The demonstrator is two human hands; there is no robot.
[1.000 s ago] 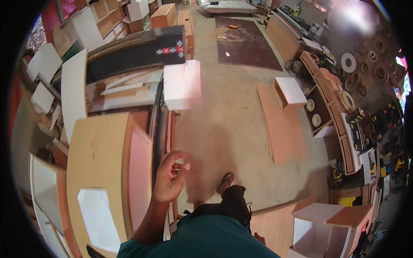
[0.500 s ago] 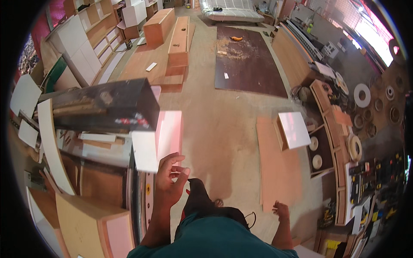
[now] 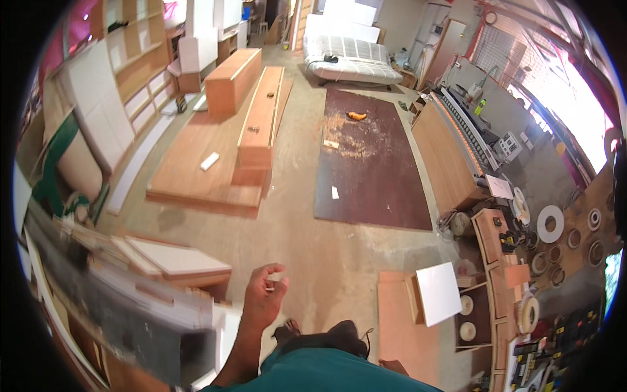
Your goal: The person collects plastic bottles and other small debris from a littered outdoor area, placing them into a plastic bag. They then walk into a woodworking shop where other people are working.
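Observation:
My left hand (image 3: 265, 297) is raised in front of me at the lower middle. Its fingers are loosely curled, with a gap between them and the thumb, and I make out nothing held. Of my right hand (image 3: 394, 368) only a small part shows at the lower edge, beside my teal shirt (image 3: 320, 369); its fingers are hidden. Nearest to the left hand are a white-topped panel piece (image 3: 173, 257) and a blurred dark box-like piece (image 3: 157, 349). By the right hand, a thin wooden sheet (image 3: 395, 313) lies on the floor.
Ahead on the floor lies a dark board (image 3: 375, 176) with sawdust and an orange tool (image 3: 356, 116). Wooden boxes (image 3: 256, 140) stand ahead left on a wooden panel (image 3: 179, 176). A white-topped box (image 3: 439, 294) and shelving (image 3: 494, 261) are at right; a sofa (image 3: 346, 60) stands far back.
The view has tilted up and moved forward. The dark box-like piece now sits lower left. My left hand stays raised; my right hand has dropped mostly out of sight.

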